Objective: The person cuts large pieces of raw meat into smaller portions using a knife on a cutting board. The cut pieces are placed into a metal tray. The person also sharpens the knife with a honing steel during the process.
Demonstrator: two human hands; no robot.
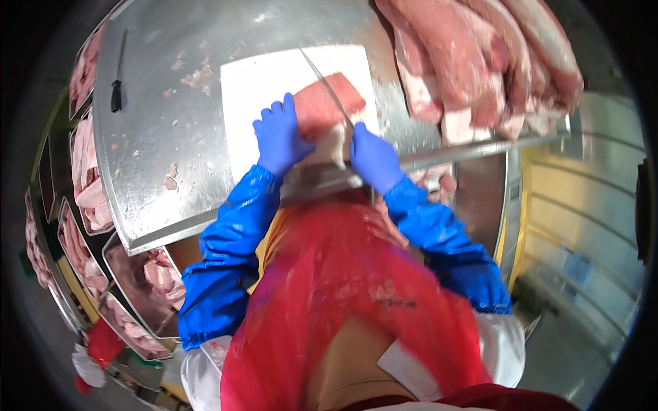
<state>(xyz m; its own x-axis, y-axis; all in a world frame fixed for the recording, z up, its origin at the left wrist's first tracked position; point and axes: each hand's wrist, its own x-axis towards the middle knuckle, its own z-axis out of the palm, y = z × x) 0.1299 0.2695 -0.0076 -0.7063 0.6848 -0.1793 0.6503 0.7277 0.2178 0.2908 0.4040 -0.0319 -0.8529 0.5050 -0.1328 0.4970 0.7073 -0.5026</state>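
Observation:
A piece of raw pink meat (317, 109) with a pale fatty side lies on a white cutting board (248, 79). My left hand (279, 140), in a blue glove, rests against the meat's left side. Its fingers are spread, with the thumb toward the near edge. In my right hand (375, 159), also gloved in blue, is a knife (322, 77), the fingers closed round its handle. The thin blade slants far and left across the right part of the meat. From this angle I cannot tell how deep the edge sits.
The metal table (161, 137) carries meat scraps and another knife (116, 96) at its far left. Large slabs of meat (452, 58) are heaped at the right. Bins of meat (161, 288) stand along the left side. The table's near edge (185, 229) has a raised rim.

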